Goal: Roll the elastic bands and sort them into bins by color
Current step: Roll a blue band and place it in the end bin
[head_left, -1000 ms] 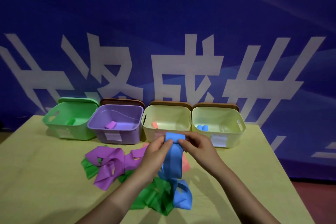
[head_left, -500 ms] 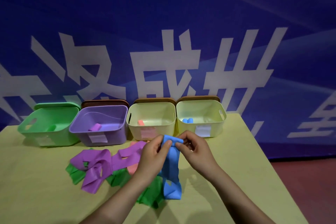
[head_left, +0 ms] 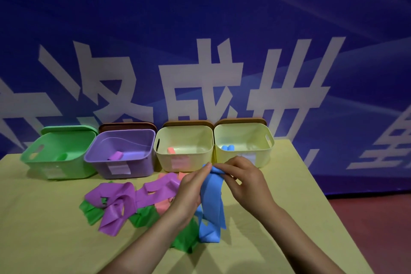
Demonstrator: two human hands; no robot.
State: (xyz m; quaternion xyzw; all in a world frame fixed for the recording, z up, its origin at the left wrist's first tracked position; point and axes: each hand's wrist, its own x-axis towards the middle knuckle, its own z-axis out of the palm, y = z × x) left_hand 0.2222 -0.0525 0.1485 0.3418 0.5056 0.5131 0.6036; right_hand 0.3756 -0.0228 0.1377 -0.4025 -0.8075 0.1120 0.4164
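My left hand (head_left: 191, 189) and my right hand (head_left: 242, 182) both pinch the top end of a blue elastic band (head_left: 211, 204), which hangs down to the table. Loose purple bands (head_left: 120, 202), green bands (head_left: 142, 218) and a pink band (head_left: 163, 206) lie in a heap to the left. Four open bins stand in a row behind: a green bin (head_left: 33, 158) with a green roll, a purple bin (head_left: 142, 162) with a purple roll (head_left: 115, 155), a cream bin (head_left: 206, 153) with a pink roll (head_left: 171, 150), and a second cream bin (head_left: 266, 153) with blue rolls (head_left: 228, 147).
The yellow table (head_left: 40, 229) ends at a right edge with red floor beyond it. A blue banner with large white characters hangs right behind the bins. Lids lean behind the bins.
The camera view shifted, so the bins and heap sit further left in frame. Both hands keep hold of the blue band's top end; its folded top looks tighter.
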